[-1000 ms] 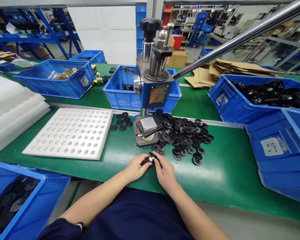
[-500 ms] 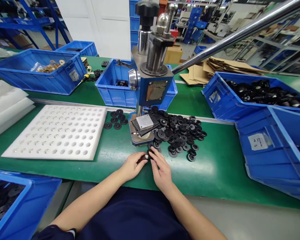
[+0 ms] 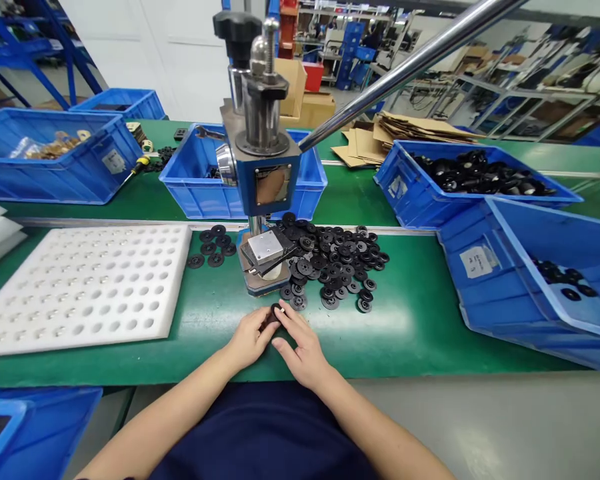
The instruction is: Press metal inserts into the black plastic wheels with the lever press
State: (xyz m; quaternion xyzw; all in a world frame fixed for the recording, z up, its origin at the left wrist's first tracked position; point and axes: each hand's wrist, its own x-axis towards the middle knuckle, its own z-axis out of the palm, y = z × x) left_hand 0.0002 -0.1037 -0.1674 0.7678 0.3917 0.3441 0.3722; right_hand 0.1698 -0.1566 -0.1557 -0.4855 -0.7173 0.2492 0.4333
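My left hand point(image 3: 247, 339) and my right hand point(image 3: 300, 343) meet at the near edge of the green bench, fingers pinched together on a small black disc with a pale centre point(image 3: 275, 313). Just beyond them stands a blue hand press point(image 3: 260, 173) on its base plate point(image 3: 260, 257), with a long steel lever point(image 3: 405, 67) rising to the right. A heap of black discs point(image 3: 335, 263) lies to the right of the press. A few more black discs point(image 3: 213, 248) sit on its left.
A white foam tray with holes point(image 3: 85, 287) lies at left. Blue bins stand around: one behind the press point(image 3: 195, 173), one far left point(image 3: 55, 157), two at right point(image 3: 535, 267) with black parts. Flat cardboard point(image 3: 405, 130) lies behind. Another blue bin point(image 3: 25, 427) sits at lower left.
The view has shifted right and down; my hands stay together on the small part and have drawn slightly nearer to me, away from the press base.
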